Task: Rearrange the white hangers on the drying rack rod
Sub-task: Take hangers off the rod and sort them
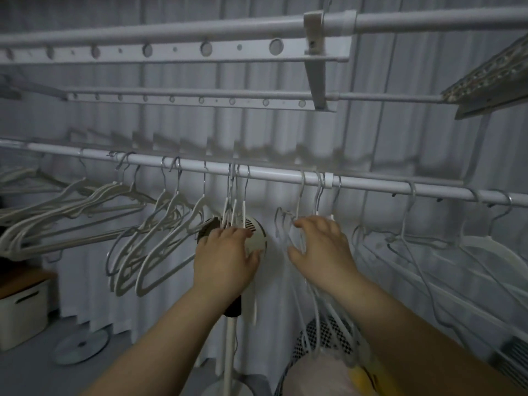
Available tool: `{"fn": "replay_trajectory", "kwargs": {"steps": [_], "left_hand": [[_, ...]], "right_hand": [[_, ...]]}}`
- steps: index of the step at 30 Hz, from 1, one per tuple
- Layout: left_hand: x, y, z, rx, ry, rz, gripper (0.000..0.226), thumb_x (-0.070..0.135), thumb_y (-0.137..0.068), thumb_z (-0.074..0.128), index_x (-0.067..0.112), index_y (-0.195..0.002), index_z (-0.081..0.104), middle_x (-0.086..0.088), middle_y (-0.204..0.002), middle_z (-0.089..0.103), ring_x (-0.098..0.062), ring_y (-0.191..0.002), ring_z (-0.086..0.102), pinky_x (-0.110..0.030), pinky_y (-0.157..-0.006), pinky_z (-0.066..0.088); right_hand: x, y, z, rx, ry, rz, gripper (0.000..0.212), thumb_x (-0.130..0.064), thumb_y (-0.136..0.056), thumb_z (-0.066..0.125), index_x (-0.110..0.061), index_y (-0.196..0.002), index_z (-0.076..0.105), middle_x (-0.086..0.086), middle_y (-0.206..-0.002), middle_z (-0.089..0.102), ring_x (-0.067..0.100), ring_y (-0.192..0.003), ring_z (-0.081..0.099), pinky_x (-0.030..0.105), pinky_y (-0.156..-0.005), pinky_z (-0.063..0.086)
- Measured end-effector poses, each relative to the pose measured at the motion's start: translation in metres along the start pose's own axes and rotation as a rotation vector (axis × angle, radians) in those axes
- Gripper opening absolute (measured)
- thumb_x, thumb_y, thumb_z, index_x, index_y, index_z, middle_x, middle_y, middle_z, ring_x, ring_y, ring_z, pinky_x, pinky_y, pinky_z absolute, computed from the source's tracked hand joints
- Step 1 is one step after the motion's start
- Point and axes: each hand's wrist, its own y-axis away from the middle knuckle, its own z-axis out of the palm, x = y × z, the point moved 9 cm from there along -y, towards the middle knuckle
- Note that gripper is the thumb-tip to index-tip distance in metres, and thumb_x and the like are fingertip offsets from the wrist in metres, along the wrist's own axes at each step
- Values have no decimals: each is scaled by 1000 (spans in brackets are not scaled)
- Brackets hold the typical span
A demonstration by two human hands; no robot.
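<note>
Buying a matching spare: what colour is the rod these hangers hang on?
White: the long round drying rack rod, head view.

Smooth white plastic hangers (160,252) with shiny metal hooks; glossy white rod (280,178).

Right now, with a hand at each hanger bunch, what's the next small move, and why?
Probably slide the right bunch left along the rod toward the left bunch: bare rod separates them, and the right hand touches it.

Home laundry corner: drying rack rod (271,176), white hangers (85,199), curtain (371,132).
</note>
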Motion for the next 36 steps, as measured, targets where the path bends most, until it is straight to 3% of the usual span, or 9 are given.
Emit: {"fn": "replay_trajectory", "kwargs": {"steps": [6, 12, 18, 21, 24, 27, 32, 34, 36], "left_hand": [[-25, 9, 23, -154, -167, -37, 34, 46, -81, 49, 23, -105, 56, 2, -111, 61, -19, -115, 46, -33, -97, 31], [-35, 14, 36, -153, -302, -34, 54, 57, -82, 42, 23, -122, 53, 3, -138, 44, -19, -138, 21, -40, -115, 6], [-44, 16, 30, -86, -272, -10, 41, 19, -87, 42, 27, -127, 45, 7, -137, 47, -12, -139, 20, -42, -115, -6], [-43, 16, 25, 9, -197, -1, 56, 10, -84, 43, 24, -138, 32, 1, -130, 55, -13, -134, 33, -38, -115, -5], [-41, 17, 24, 29, -198, 16, 60, 8, -83, 41, 23, -140, 27, 5, -100, 65, -14, -104, 57, -32, -114, 3], [-35, 18, 27, 5, -172, 35, 63, 8, -84, 39, 24, -142, 19, 6, -107, 62, -12, -104, 55, -29, -114, 1], [-21, 26, 26, 39, 347, 32, 69, -10, -82, 41, 16, -142, 22, -4, -149, 27, -20, -131, 38, -19, -97, 36], [-26, 26, 29, 43, 625, -101, 64, -11, -82, 44, 15, -140, 30, 6, -132, 45, -13, -123, 44, 1, -86, 33], [-25, 29, 39, -9, 852, -201, 58, -12, -81, 48, 14, -132, 43, 20, -104, 52, -9, -106, 52, 9, -66, 36]], "right_hand": [[11, 0, 28, -140, 178, 65, 56, -35, -87, 47, -19, -138, 27, 2, -141, 35, 24, -129, 27, 36, -103, 24], [23, 2, 32, -128, 205, 75, 62, -23, -85, 47, -21, -141, 21, 1, -140, 36, 23, -129, 27, 34, -105, 21], [29, 5, 31, -129, 163, 76, 63, -20, -86, 44, -22, -143, 16, 1, -143, 34, 22, -133, 23, 33, -106, 20], [28, 6, 29, -136, 146, 73, 62, -19, -87, 44, -21, -143, 17, 1, -143, 34, 22, -133, 22, 32, -106, 20], [28, 9, 27, -128, 137, 61, 59, -20, -87, 44, -21, -141, 20, 1, -142, 36, 21, -132, 24, 31, -104, 22], [29, 11, 24, -112, 121, 62, 57, -19, -87, 44, -22, -140, 23, 1, -140, 37, 21, -131, 26, 31, -102, 22], [32, 13, 20, -116, 92, 57, 55, -22, -89, 45, -22, -140, 25, -1, -142, 34, 20, -131, 25, 29, -104, 20], [34, 13, 17, -105, 74, 56, 54, -22, -89, 45, -22, -140, 26, -1, -143, 34, 20, -131, 25, 28, -104, 20], [35, 14, 14, -91, 62, 59, 52, -22, -89, 45, -22, -139, 28, -1, -142, 34, 20, -131, 26, 28, -104, 20]]}}
